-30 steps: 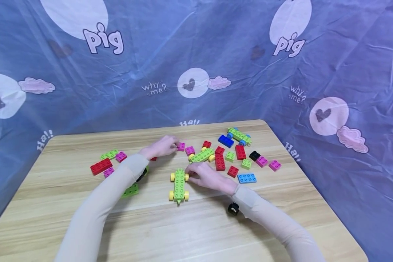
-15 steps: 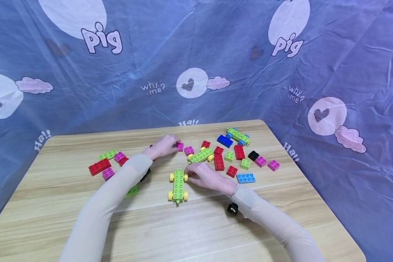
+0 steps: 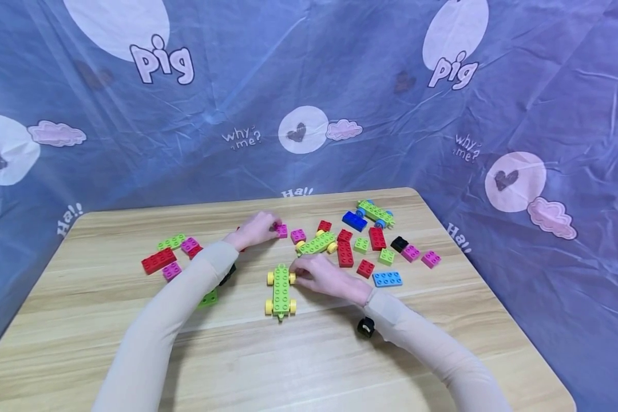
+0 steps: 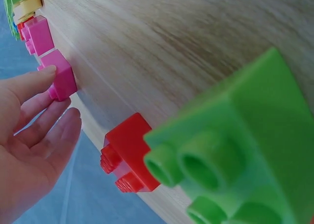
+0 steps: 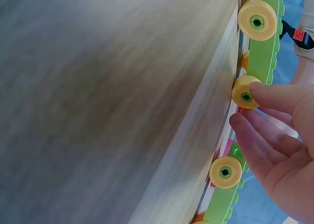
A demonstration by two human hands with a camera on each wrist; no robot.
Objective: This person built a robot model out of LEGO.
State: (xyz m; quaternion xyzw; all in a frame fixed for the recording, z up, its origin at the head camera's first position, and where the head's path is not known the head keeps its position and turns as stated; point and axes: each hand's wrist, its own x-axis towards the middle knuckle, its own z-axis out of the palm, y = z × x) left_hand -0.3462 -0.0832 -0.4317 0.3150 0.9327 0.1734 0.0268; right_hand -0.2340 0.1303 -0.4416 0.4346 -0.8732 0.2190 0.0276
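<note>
My left hand (image 3: 257, 228) reaches to the table's far side and pinches a small pink brick (image 4: 65, 76) between thumb and fingertips. Just right of it lies a second pink brick (image 3: 298, 235). In the left wrist view a red brick (image 4: 132, 135) and a large green brick (image 4: 274, 106) appear below and right of that hand. My right hand (image 3: 323, 276) holds the front right corner of a green toy car base (image 3: 281, 294), its thumb against a yellow wheel (image 5: 240, 92). This car base stands on its wheels, with bare studs on top.
Behind my right hand stands another green car base with yellow wheels (image 3: 316, 245). A green base with blue wheels (image 3: 376, 213) is at the back right. Several loose bricks lie right, among them a light blue one (image 3: 388, 279). At left are more, including a red one (image 3: 159, 261).
My left hand has shifted the pink brick very slightly left, away from the second pink brick. The right hand and its car base stay where they were.
</note>
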